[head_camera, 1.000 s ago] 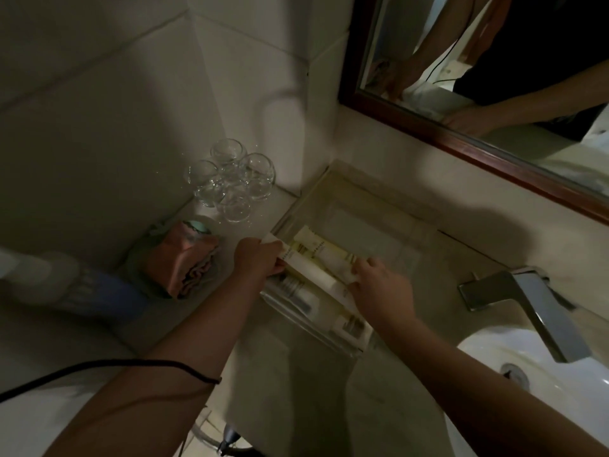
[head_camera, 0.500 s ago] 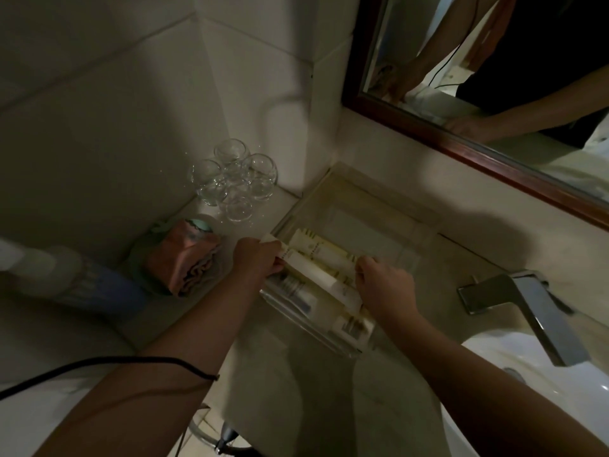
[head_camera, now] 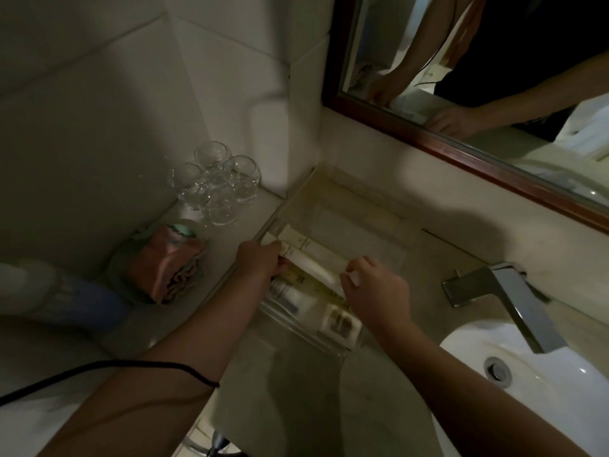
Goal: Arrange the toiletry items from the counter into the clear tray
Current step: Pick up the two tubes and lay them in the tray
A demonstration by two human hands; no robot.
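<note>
Head view shows both hands working inside the tray [head_camera: 369, 230], which sits on the counter [head_camera: 296, 390] against the wall under the mirror [head_camera: 494, 150]. Two long cream boxes lie side by side across its near half. The left hand [head_camera: 260, 262] has its fingers curled round the left end of the nearer box [head_camera: 313, 267], and the right hand [head_camera: 375, 291] pinches that box's right end between thumb and forefinger (the white bit in the pinch looks like the box's end flap, though the dim light leaves some doubt). The second box [head_camera: 309, 245] lies just behind it, touching. Nearer the front wall of the tray sit a small bottle [head_camera: 285, 293] and a sachet [head_camera: 339, 321], both already in. The step in hand looks like seating and squaring this box against its neighbour, late in the task, since I see no loose toiletries out on the counter. Next, the move calls for lowering the box flat, parallel to the other, then letting go at both ends without knocking the bottle beneath the left wrist. Glasses [head_camera: 217, 186] and a folded cloth [head_camera: 168, 262] stand well apart on the left.
</note>
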